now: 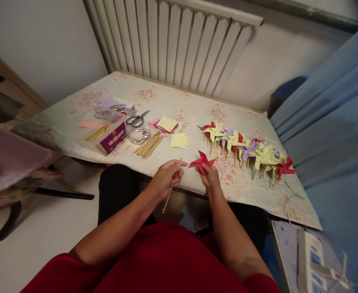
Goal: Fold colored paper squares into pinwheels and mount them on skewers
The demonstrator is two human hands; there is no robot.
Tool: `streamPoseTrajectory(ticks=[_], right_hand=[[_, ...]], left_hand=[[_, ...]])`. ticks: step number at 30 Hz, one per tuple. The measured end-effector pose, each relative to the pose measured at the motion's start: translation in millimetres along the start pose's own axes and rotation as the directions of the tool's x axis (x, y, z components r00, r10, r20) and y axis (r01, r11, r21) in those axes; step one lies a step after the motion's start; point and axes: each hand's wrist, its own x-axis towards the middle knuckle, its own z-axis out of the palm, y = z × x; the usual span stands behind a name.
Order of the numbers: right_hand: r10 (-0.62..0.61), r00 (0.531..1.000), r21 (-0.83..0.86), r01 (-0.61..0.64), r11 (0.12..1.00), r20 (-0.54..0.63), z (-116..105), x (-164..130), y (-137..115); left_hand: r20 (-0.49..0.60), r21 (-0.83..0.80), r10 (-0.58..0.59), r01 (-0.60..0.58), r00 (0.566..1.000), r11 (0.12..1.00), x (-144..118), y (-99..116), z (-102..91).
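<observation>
Holding a thin wooden stick (170, 191) pinched upright in closed fingers, the left hand (165, 178) sits at the lower centre of the frame, just off the table's (197, 110) near edge. Beside it, the right hand (211, 176) grips a folded red paper pinwheel (201, 162) from below, blades facing up, close to the stick's tip as if for joining. Right of centre, a row of finished pinwheels (249, 150) lies overlapping. Further left lie a yellow paper square (179, 140), loose sticks (150, 145), scissors (137, 119) and a purple box (115, 137), possibly holding more sticks. A radiator (179, 40) stands behind.
</observation>
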Motion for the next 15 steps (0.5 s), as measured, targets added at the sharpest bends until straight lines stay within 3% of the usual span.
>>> streamPoseTrajectory(ticks=[15], right_hand=[[-0.001,1.000,-0.015,0.001,1.000,-0.005,-2.0,0.3,1.3]], left_hand=[[0.001,-0.003,0.009,-0.009,1.000,1.000,-3.0,1.1,-6.7]])
